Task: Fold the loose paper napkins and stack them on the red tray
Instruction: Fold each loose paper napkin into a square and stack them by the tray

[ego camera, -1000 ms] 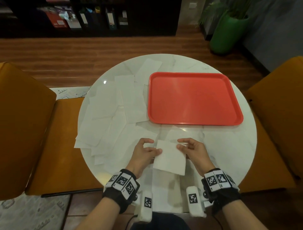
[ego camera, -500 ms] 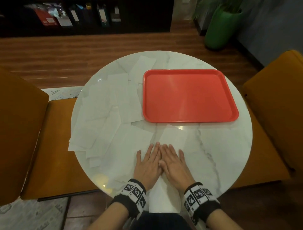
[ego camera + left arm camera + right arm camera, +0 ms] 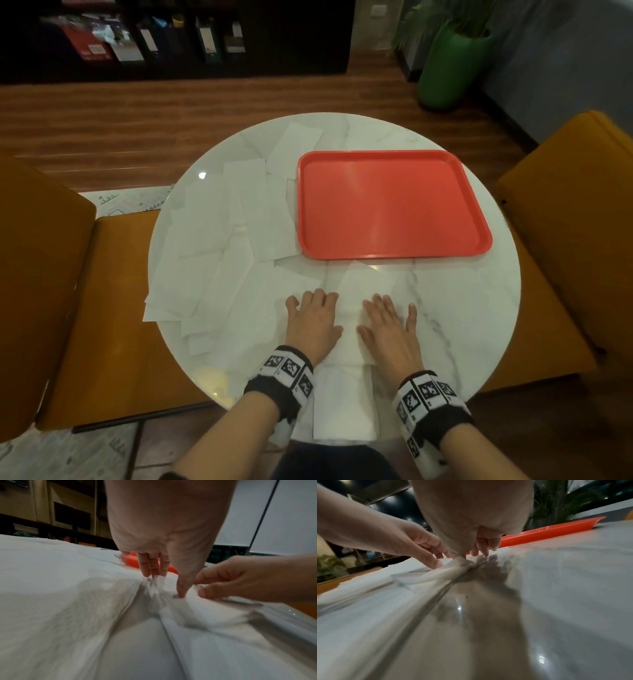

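A folded white napkin (image 3: 350, 308) lies on the near part of the round marble table (image 3: 462, 308), just in front of the red tray (image 3: 394, 256). The tray's floor is bare. My left hand (image 3: 312, 313) and right hand (image 3: 388, 320) both lie flat on the napkin with straight fingers, a gap of paper between them. In the left wrist view the left fingers (image 3: 147, 568) press the paper (image 3: 157, 588) into wrinkles. In the right wrist view the napkin (image 3: 436, 573) bunches under the right hand (image 3: 481, 550). Several loose unfolded napkins (image 3: 222, 246) overlap left of the tray.
Another white sheet (image 3: 342, 404) hangs over the table's near edge between my wrists. Orange chairs stand at the left (image 3: 41, 274) and right (image 3: 575, 222). A green plant pot (image 3: 445, 68) and a dark shelf stand beyond the table on the wooden floor.
One second ago both hands held the napkin's far edge up. They then laid flat side by side on it, and now they have slid apart across the paper.
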